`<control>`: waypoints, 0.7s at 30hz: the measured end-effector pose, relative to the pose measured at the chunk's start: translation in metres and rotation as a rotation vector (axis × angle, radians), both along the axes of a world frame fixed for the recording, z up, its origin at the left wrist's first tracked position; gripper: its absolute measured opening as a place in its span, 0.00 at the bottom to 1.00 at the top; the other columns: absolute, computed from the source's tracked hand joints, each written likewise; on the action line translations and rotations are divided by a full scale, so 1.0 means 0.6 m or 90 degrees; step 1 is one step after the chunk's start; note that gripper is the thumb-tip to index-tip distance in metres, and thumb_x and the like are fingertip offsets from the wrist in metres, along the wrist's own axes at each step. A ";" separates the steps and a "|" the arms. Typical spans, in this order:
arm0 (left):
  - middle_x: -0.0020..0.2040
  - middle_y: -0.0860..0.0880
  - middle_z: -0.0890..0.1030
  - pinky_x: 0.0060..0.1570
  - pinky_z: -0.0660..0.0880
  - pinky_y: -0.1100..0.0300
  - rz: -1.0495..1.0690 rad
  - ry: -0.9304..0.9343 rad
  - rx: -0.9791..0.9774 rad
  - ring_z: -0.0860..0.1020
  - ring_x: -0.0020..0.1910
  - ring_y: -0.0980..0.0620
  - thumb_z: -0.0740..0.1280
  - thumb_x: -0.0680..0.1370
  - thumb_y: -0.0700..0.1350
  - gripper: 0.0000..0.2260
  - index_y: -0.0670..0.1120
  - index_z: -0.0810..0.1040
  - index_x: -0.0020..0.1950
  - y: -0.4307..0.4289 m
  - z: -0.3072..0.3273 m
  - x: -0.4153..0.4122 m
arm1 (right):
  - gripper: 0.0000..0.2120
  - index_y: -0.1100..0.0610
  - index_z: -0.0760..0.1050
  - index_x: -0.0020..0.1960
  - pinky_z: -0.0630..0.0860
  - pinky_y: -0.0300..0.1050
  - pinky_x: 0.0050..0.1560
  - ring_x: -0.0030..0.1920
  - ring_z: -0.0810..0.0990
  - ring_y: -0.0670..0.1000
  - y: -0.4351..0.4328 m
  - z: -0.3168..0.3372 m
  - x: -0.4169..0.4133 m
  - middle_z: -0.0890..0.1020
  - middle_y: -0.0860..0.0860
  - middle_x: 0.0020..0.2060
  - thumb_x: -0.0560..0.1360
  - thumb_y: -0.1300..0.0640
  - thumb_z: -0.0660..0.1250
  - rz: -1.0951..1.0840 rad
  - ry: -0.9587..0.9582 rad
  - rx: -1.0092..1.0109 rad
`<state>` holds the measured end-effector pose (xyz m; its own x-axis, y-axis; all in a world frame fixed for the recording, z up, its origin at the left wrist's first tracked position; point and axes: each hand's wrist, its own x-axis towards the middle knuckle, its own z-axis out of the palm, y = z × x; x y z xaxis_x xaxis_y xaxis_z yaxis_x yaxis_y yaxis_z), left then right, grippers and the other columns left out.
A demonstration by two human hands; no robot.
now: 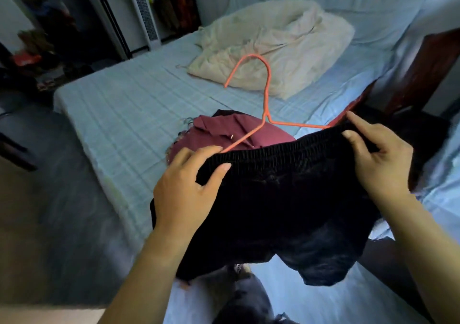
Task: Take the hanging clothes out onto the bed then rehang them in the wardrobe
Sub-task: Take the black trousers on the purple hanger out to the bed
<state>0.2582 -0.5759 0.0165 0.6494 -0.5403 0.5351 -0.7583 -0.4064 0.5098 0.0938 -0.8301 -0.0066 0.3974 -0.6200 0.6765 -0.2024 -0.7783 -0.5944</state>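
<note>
A black garment (286, 204) with a ribbed elastic waistband is stretched between my two hands over the near side of the bed. My left hand (189, 186) grips the waistband's left end, thumb over the front. My right hand (375, 154) pinches the waistband's right end. An orange wire hanger (266, 87) sticks up behind the waistband, its arms running down into the garment and its hook pointing up and left. A maroon garment (231, 132) lies on the bed just behind the black one.
The bed (129, 99) has a pale blue checked sheet. A cream quilt (281, 42) is bunched at its far end. An open wardrobe (171, 5) with hanging clothes stands at the back. Clutter covers the floor at the far left (32, 57). A dark wooden frame (428, 67) stands at right.
</note>
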 end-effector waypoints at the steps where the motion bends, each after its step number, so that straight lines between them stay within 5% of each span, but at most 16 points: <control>1: 0.44 0.55 0.77 0.35 0.75 0.52 0.002 0.013 -0.002 0.77 0.38 0.51 0.65 0.73 0.61 0.14 0.59 0.77 0.56 -0.020 -0.008 0.022 | 0.14 0.57 0.77 0.60 0.65 0.26 0.49 0.41 0.73 0.31 -0.021 -0.006 0.022 0.78 0.49 0.40 0.76 0.57 0.67 0.002 0.001 -0.001; 12: 0.47 0.56 0.76 0.41 0.67 0.66 0.088 0.140 0.022 0.74 0.45 0.58 0.68 0.73 0.56 0.12 0.57 0.78 0.56 -0.224 -0.024 0.305 | 0.14 0.52 0.77 0.58 0.68 0.26 0.51 0.42 0.75 0.30 -0.243 0.003 0.341 0.79 0.46 0.41 0.74 0.57 0.70 0.085 0.037 0.074; 21: 0.47 0.56 0.74 0.40 0.67 0.63 0.211 0.215 0.096 0.73 0.45 0.57 0.67 0.75 0.55 0.11 0.56 0.78 0.56 -0.282 -0.095 0.480 | 0.13 0.48 0.79 0.56 0.68 0.25 0.53 0.45 0.76 0.30 -0.340 -0.080 0.597 0.80 0.41 0.44 0.72 0.57 0.71 0.243 0.119 0.220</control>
